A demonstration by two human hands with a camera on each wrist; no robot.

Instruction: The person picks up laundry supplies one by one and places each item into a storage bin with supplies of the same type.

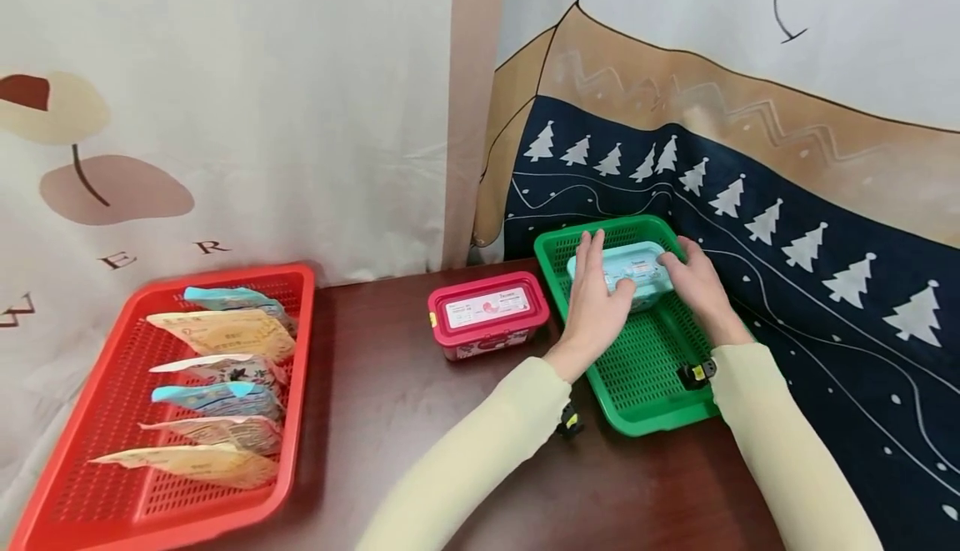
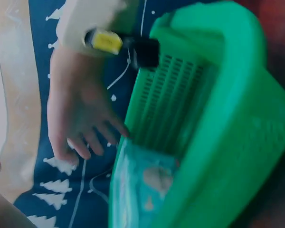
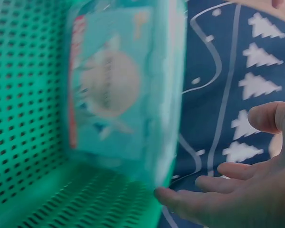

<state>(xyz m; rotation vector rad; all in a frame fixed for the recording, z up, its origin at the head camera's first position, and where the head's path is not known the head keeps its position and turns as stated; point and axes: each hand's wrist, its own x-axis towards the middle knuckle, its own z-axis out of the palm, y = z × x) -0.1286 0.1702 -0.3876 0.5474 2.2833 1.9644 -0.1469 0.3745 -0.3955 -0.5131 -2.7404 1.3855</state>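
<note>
A light-blue lidded plastic box with a printed label sits in the far end of the green basket. My left hand is over its left end, with straight fingers and the thumb spread toward the lid. My right hand is at the right end, close to the basket's rim. In the right wrist view, the fingers of that hand are extended and spread beside the box. The left wrist view also has my right hand with loose, spread fingers.
A crimson lidded box stands on the dark wooden table, left of the green basket. Farther left, a red basket contains several flat packets in a row. Printed curtains hang close behind the baskets.
</note>
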